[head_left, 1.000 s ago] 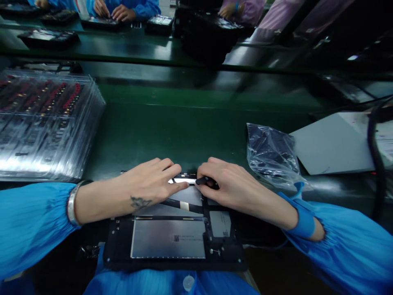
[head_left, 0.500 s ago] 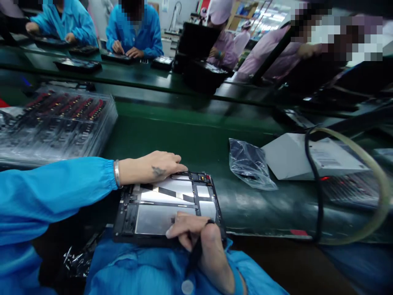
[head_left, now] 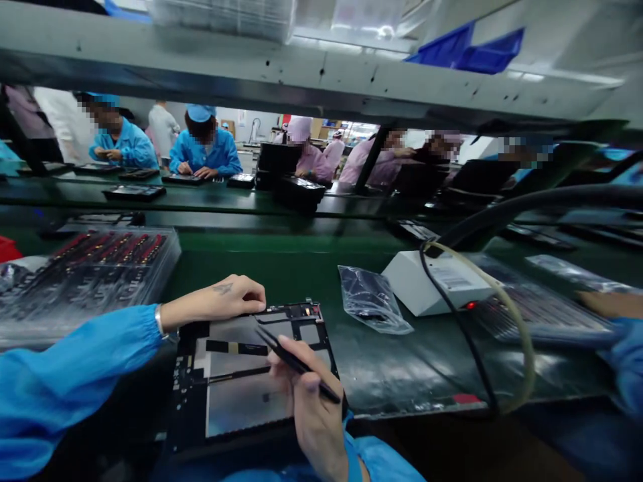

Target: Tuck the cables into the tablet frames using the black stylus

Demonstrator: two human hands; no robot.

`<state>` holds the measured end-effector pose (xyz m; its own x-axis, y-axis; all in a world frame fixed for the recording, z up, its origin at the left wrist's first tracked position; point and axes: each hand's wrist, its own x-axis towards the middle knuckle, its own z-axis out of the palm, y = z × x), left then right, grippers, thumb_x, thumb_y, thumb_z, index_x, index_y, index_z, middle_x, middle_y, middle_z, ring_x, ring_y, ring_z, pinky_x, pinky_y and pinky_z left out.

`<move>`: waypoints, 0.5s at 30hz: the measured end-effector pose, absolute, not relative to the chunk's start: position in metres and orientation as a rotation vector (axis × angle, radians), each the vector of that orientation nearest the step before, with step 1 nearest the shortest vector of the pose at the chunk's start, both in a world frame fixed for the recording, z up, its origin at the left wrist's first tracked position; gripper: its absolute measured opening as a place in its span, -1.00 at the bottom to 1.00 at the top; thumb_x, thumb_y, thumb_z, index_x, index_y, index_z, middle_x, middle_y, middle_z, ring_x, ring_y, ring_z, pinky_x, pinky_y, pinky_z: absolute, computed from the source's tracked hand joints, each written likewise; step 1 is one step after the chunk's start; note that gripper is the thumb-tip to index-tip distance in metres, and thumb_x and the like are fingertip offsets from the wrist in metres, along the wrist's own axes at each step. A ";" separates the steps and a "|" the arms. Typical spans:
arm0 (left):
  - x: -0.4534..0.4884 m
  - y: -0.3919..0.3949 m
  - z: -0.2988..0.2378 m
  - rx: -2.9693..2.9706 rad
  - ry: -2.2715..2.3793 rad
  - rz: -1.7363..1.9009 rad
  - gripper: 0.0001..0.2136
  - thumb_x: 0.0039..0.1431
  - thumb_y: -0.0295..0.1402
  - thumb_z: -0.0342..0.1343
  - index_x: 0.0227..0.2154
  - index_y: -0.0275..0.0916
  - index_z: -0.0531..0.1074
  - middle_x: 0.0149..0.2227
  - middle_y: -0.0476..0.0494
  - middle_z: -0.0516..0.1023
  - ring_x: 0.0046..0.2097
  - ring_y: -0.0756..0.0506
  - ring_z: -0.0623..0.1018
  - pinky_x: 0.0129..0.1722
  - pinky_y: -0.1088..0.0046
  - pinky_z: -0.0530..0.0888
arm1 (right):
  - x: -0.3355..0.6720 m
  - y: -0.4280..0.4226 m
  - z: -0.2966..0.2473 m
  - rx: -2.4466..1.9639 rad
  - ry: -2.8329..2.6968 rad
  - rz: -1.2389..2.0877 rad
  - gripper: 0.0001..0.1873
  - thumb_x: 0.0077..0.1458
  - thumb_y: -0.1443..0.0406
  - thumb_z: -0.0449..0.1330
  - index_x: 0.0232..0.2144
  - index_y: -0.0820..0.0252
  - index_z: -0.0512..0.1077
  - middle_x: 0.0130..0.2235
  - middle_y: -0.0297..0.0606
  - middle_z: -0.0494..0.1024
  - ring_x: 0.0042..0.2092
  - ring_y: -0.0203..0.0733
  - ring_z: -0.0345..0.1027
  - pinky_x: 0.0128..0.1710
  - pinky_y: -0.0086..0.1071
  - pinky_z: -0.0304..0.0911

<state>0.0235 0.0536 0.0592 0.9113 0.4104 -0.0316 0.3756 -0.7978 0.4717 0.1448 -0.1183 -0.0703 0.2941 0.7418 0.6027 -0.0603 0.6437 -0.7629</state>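
Note:
An opened tablet point(head_left: 236, 402), with silver battery panels and black strips inside a dark frame, lies tilted at the near edge of the bench. My left hand point(head_left: 234, 298) is at its far edge, with the fingers curled and closed over the rim; the fingertips are partly hidden. My right hand point(head_left: 314, 395) is closed around black tweezers point(head_left: 296, 363) above the right part of the tablet. The tweezers' tips point up and left, near the tablet's upper middle; whether they touch it I cannot tell.
Clear trays of small boards point(head_left: 115, 268) are stacked at left. To the right are a plastic bag point(head_left: 372, 301), a white box point(head_left: 432, 281) with a red light, and a looping hose point(head_left: 522, 335). A shelf point(head_left: 301, 80) crosses overhead. Another person's sleeve point(head_left: 627, 361) shows far right.
My view has tilted upward, bringing the shelf into sight. The tweezers, earlier pointing back below my right hand, now extend forward over the tablet. My left hand stays at the far edge.

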 end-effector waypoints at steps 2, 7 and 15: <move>0.021 0.052 0.062 2.546 0.535 0.117 -0.73 0.31 -0.21 0.00 -0.26 -0.32 0.47 -0.38 -0.04 0.48 -0.36 0.03 0.39 -0.37 0.57 0.23 | 0.146 -0.119 -0.063 -0.722 -1.259 0.462 -0.64 0.40 0.21 0.03 0.17 -0.01 0.40 -0.08 -0.21 0.47 -0.09 -0.30 0.42 -0.06 -0.41 0.39; 0.018 0.052 0.071 2.291 0.569 0.104 -0.62 0.25 -0.07 0.06 -0.21 -0.37 0.43 -0.48 -0.02 0.38 -0.47 0.05 0.27 -0.49 0.59 0.18 | 0.174 -0.129 -0.038 -0.726 -1.854 0.012 -0.52 0.33 0.47 0.00 0.26 0.15 0.24 -0.08 -0.20 0.54 -0.03 -0.34 0.46 0.00 -0.43 0.41; 0.016 0.029 0.091 1.759 0.644 0.436 -0.58 0.12 -0.34 0.26 0.04 -0.35 0.43 -0.53 0.07 0.29 -0.57 0.13 0.19 -0.62 0.65 0.07 | 0.239 -0.126 -0.014 -0.645 -2.132 -0.539 -0.73 0.21 0.45 0.17 -0.03 0.22 0.45 0.06 -0.16 0.49 0.18 -0.14 0.35 0.25 -0.22 0.29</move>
